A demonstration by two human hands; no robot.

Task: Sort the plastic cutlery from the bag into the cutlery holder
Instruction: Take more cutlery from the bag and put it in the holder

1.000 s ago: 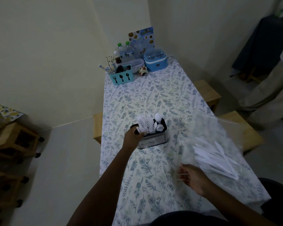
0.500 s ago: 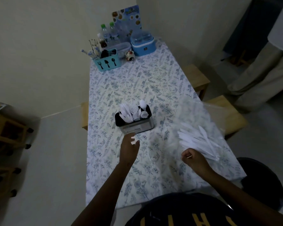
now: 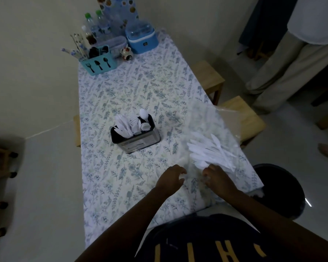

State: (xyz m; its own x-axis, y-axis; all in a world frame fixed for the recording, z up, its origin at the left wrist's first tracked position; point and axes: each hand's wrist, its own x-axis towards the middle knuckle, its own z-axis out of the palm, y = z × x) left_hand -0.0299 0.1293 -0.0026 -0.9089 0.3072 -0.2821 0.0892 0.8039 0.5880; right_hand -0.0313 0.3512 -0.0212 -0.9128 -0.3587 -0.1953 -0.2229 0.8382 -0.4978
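1. Head view: looking down past a dark shirt point(image 3: 206, 248) with yellow lettering at 6 o'clock, and past a black round seat point(image 3: 280, 188) on the floor at 4 o'clock.
2. Reaching with the left hand point(image 3: 169, 179) over the floral tablecloth point(image 3: 121, 186), at 5 o'clock from the cutlery holder point(image 3: 138, 141). Curling the fingers downward right at the near edge of the bag point(image 3: 212, 125); cannot tell whether pinching the clear film or only touching it.
3. Pinching that same near edge with the right hand point(image 3: 217, 179), just beside the left hand at its 3 o'clock, fingers and thumb closing on the clear plastic.
4. Showing, flat inside the bag at 12 o'clock from the right hand and just beside its fingertips, a loose heap of white plastic cutlery point(image 3: 210, 154), too jumbled to sort by kind.
5. Showing the cutlery holder at the table's middle, at 10 o'clock from the heap and well apart from both hands. Standing upright and carrying white pieces on end: a knife-like bunch on its 9 o'clock side, forks in the middle, spoons on its 3 o'clock side.
6. Showing, at the table's far end around 11 to 12 o'clock, a teal caddy point(image 3: 98, 63) printed with black fork and spoon shapes, green-capped bottles point(image 3: 95, 25), a clear lidded tub point(image 3: 114, 43), a blue box point(image 3: 142, 38) and a printed card point(image 3: 117, 12) against the wall.
7. Showing two wooden stools point(image 3: 208, 76) off the table's edge at 2 o'clock, and beyond them a person's pale trousers point(image 3: 284, 69).
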